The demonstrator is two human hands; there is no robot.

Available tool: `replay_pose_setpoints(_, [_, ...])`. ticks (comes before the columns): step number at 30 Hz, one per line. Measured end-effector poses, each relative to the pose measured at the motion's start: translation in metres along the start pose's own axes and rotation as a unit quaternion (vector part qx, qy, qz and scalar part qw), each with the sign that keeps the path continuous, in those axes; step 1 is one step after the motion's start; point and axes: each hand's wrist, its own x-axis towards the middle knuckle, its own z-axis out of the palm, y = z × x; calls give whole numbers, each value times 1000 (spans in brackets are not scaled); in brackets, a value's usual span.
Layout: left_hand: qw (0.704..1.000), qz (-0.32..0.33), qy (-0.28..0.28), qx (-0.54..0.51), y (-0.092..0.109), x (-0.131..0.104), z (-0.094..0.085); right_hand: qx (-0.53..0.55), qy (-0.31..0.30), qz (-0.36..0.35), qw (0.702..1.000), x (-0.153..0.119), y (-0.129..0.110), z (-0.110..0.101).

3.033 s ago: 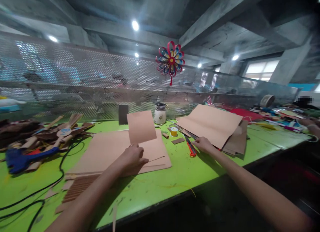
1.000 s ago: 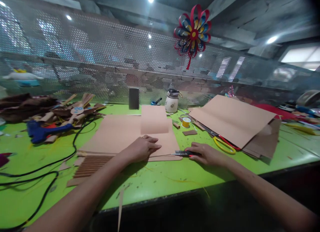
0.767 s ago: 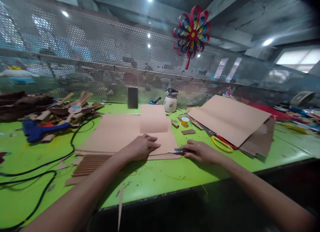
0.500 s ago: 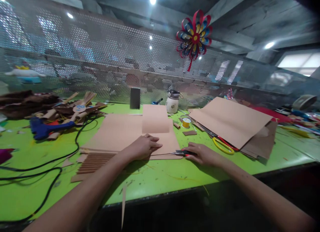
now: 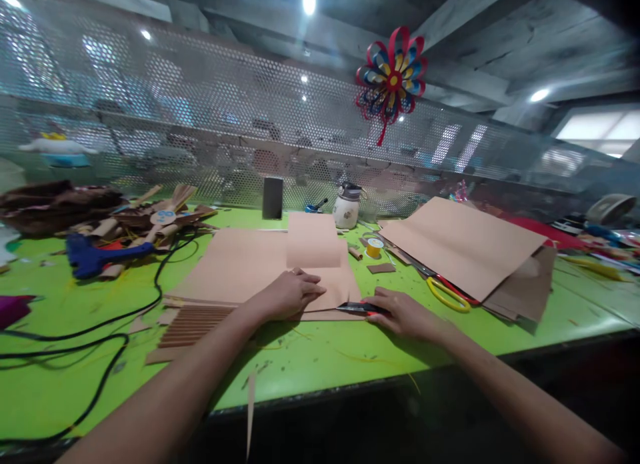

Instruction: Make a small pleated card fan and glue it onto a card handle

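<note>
Brown paper sheets (image 5: 235, 261) lie stacked on the green table, with a smaller curled piece (image 5: 313, 241) on top. My left hand (image 5: 293, 294) rests flat on the paper near its front edge, fingers pointing right and holding nothing. At the front right corner of the stack, my right hand (image 5: 400, 311) grips a cutter (image 5: 361, 307) with a dark body and some red. Its blade points left and touches the paper edge, where the top sheet lifts slightly. Corrugated brown strips (image 5: 193, 327) lie under my left forearm.
A blue glue gun (image 5: 100, 254) with a black cable and a heap of scraps (image 5: 165, 217) are at left. Yellow-handled scissors (image 5: 447, 294) lie beside more brown paper (image 5: 470, 244) at right. A white bottle (image 5: 346, 207) and yellow spool (image 5: 373, 247) stand behind.
The cutter's blade has moved slightly left into the paper's edge, and the top sheet's right corner now bulges up. My left hand stays on the paper. The view has shifted slightly.
</note>
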Motion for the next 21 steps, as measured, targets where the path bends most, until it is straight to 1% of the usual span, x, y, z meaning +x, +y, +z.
replay_pose_setpoints(5, [999, 17, 18, -49, 5, 0, -4, 1, 1, 11, 1000, -9, 12, -10])
replay_pose_setpoints(9, [996, 28, 16, -89, 13, -2, -12, -6, -6, 21, 1000, -7, 18, -17])
replay_pose_setpoints(14, [994, 34, 6, -107, 13, -5, -14, -4, -19, 13, 1000, 0, 14, -18])
replay_pose_setpoints(21, [994, 42, -12, -101, 5, -5, -10, 2, -23, 10, 1000, -15, 5, -17])
